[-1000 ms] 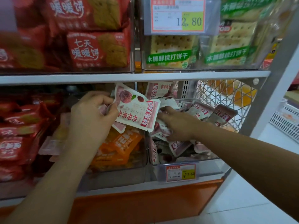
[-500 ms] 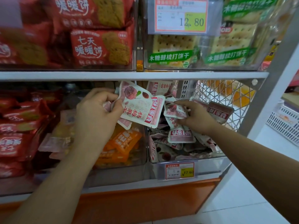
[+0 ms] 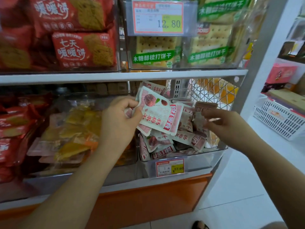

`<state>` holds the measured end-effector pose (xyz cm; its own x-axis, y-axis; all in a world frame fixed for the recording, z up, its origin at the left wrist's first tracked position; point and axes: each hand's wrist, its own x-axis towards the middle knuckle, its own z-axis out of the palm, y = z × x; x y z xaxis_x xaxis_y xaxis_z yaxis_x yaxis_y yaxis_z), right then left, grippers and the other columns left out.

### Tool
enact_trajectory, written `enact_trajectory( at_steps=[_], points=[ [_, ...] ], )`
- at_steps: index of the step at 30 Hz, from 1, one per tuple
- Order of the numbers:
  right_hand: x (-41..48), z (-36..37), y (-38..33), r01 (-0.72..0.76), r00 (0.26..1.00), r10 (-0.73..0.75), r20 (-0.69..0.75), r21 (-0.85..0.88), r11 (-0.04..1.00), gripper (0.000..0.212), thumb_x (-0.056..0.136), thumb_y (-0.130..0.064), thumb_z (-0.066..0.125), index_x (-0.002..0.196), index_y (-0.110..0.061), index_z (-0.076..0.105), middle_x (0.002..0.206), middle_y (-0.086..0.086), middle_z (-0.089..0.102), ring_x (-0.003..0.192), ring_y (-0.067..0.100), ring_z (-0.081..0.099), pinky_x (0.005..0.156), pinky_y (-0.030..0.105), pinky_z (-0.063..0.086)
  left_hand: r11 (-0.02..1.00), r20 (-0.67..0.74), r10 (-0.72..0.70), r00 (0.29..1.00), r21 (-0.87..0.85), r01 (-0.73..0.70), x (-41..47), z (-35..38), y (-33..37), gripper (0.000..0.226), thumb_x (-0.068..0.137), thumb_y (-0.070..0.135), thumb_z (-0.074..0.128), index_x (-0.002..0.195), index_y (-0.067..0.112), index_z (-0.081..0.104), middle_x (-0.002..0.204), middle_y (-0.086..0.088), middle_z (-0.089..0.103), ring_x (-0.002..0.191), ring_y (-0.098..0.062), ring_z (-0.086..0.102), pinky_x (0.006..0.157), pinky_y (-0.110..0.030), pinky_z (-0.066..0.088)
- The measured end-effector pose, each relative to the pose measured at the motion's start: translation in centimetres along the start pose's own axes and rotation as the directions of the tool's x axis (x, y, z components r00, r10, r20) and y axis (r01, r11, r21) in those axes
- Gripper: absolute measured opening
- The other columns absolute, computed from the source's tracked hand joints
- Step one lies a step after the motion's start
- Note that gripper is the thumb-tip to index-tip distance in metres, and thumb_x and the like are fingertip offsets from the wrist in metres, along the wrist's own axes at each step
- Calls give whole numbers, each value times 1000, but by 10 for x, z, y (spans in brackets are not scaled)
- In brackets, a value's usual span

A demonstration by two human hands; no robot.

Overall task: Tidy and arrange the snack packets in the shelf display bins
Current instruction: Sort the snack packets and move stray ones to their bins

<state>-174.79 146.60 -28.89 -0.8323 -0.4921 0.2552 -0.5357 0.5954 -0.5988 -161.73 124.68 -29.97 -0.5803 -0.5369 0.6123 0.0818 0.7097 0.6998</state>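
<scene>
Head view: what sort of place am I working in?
Probably a shop's snack aisle: a 12.80 price tag, shelved cracker packs, and a clear bin of plum packets, some held in the left hand.

Even, bright indoor light; edges bend, right hand [image 3: 219,123] motion-blurred.

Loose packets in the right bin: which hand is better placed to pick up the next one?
Right. The right hand hangs over the loose packets in the bin, while the left hand is full, gripping a stack of packets.
</scene>
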Motion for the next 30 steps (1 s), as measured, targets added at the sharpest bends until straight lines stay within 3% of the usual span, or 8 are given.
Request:
enact_trajectory(
  at_steps=[4,6,9,14,18,23,26,30],
  points=[
    [-17,10,9,-74,977,76,201,-15,997,47,83,-29,67,127,-23,52,121,-4,57,99,13,57,80,25,45,971,247,-23,969,235,-37,1,25,5,2,86,12,62,85,12,64,93,3,58,78,-7,52,64,-12,40],
    [-16,15,11,-47,963,50,265,-18,999,53,81,-27,70,130,-22,49,119,-6,55,97,9,53,76,18,42,910,341,-61,938,405,-88,3,35,7,8,89,17,58,96,15,61,99,-1,60,81,-11,56,69,-21,46],
    [-10,16,16,-10,961,23,276,-49,999,56,79,-25,72,130,-21,50,110,-6,55,91,8,53,74,14,41,708,422,-81,903,662,-246,8,45,8,43,92,30,50,133,25,41,135,-5,47,118,-24,49,99,-40,40],
    [-4,17,20,80,972,-64,228,-63,995,55,80,-25,69,132,-24,51,122,-3,56,95,12,56,84,23,46,594,686,-192,702,651,-473,8,59,7,56,95,56,30,147,41,13,159,6,3,145,-26,8,114,-54,8],
    [-4,25,20,217,933,-184,308,-75,973,46,86,-33,62,131,-29,51,119,-10,52,96,4,49,93,26,47,687,794,-264,548,553,-471,22,70,16,50,95,57,32,142,41,31,155,11,23,144,-21,16,115,-58,8],
    [3,34,23,208,934,-180,309,-63,976,48,87,-36,62,133,-31,49,127,-7,51,95,5,45,85,19,44,825,426,-97,900,540,-167,51,73,6,34,94,35,50,127,30,54,135,-5,45,114,-24,51,96,-39,44],
    [9,39,24,206,934,-185,306,-37,978,48,87,-37,62,133,-33,49,121,-6,54,86,1,49,67,7,37,816,395,-208,895,574,-64,71,78,-6,37,93,30,50,130,30,51,130,-9,53,100,-27,60,84,-35,51],
    [15,40,26,124,937,-133,322,48,991,48,88,-33,62,133,-31,49,112,-8,58,68,-4,52,56,7,38,819,425,-284,860,574,-13,94,89,-22,44,92,31,53,135,25,46,150,-6,28,129,-27,40,103,-35,41]
  ],
)
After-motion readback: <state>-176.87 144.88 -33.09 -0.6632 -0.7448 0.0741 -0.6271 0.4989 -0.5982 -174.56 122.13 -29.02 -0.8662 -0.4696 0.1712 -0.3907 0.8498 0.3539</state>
